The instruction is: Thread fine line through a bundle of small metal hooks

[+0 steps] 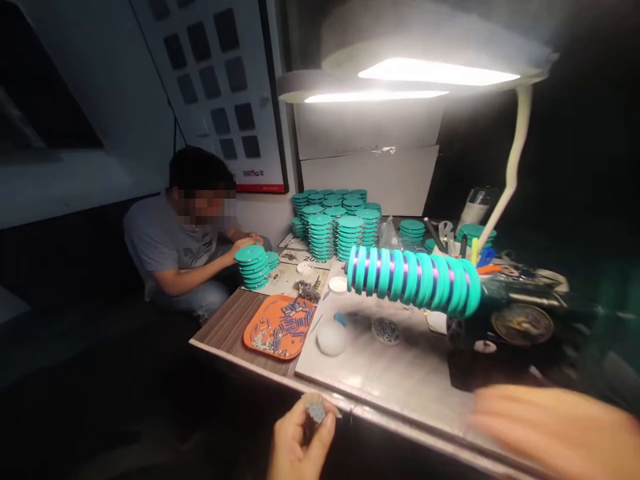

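At the table's front edge my left hand point(300, 443) is closed, pinching a small grey clump point(316, 411) between thumb and fingers. What the clump is made of is too small to tell. My right hand point(555, 427) is smeared by motion at the lower right, over the table's front edge, and its fingers cannot be made out. Beyond it, a row of teal discs point(410, 277) with shiny purple bands between them sits lengthwise on the dark winding machine point(520, 320). A white ball-like object point(331, 338) and a shallow dish of small grey bits point(386, 331) lie below the row.
An orange tray point(253, 327) holds many small metal pins. Stacks of teal discs point(320, 237) stand at the back, with another stack point(251, 267) near a seated co-worker point(170, 240) on the left. A lamp point(440, 70) hangs low overhead on a pale arm point(513, 160).
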Motion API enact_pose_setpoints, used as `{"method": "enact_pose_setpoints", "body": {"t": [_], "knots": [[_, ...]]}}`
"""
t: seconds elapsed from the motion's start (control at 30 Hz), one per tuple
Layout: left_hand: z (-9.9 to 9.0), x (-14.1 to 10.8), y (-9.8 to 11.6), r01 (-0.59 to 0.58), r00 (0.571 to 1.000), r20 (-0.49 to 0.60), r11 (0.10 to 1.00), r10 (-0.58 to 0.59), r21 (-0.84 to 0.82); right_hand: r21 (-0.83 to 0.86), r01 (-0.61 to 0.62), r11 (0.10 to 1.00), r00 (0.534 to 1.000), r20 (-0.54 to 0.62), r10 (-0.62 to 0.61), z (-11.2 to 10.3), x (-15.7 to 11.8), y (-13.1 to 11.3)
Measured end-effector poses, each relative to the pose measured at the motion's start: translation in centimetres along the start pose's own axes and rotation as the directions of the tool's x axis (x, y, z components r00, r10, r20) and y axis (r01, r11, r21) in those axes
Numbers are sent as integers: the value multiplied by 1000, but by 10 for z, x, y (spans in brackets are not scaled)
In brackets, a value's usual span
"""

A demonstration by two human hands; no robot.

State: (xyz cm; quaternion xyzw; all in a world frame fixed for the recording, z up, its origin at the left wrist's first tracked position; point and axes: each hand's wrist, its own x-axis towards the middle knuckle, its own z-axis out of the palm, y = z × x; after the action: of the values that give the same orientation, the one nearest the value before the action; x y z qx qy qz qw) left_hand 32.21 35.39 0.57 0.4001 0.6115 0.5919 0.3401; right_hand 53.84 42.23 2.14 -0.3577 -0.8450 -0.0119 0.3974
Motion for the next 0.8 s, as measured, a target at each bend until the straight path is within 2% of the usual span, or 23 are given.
{"method": "enact_pose_setpoints", "body": {"t": [0.1, 0.17, 0.27, 0.37, 0.47, 0.53, 0.6, 0.63, 0.67, 0.7, 0.73, 0.77, 0.8], "knots": [[-7, -11, 1, -45, 999, 24, 999, 45, -15, -5, 206, 979, 973, -110, -205, 26, 10, -64], [-13, -18, 0, -56, 998, 8, 997, 56, -55, 41, 208, 977, 970, -137, -200, 43, 18, -87], [-20, -24, -2, -79, 997, -23, 994, 77, -80, 126, 194, 973, 974, -147, -175, 62, 17, -102], [-25, -27, -6, -111, 994, -28, 991, 109, -71, 125, 182, 975, 972, -174, -159, 73, 8, -107], [-31, -27, -8, -49, 999, -22, 983, 46, -176, 131, 190, 973, 971, -173, -166, 81, 3, -115], [-37, -25, -6, 101, 995, 44, 910, -91, -401, 154, 260, 953, 956, -183, -231, 86, 2, -121], [-47, -22, 1, 333, 943, 212, 718, -257, -611, 147, 323, 935, 931, -227, -286, 90, 1, -125], [-53, -19, 6, 409, 912, 273, 623, -306, -667, 133, 341, 931, 922, -239, -304, 91, 0, -125], [-59, -16, 11, 424, 902, 272, 569, -336, -705, 120, 356, 927, 917, -234, -323, 91, -2, -124], [-66, -13, 17, 364, 920, 194, 561, -341, -743, 116, 367, 923, 918, -208, -338, 91, -4, -122], [-72, -9, 21, 260, 942, 68, 588, -328, -766, 128, 370, 920, 921, -183, -345, 90, -6, -119], [-77, -7, 24, 162, 950, -52, 630, -308, -760, 155, 360, 920, 927, -170, -335, 90, -8, -117], [-80, -5, 25, 115, 948, -118, 668, -294, -735, 191, 329, 925, 938, -182, -296, 90, -10, -115]]}}
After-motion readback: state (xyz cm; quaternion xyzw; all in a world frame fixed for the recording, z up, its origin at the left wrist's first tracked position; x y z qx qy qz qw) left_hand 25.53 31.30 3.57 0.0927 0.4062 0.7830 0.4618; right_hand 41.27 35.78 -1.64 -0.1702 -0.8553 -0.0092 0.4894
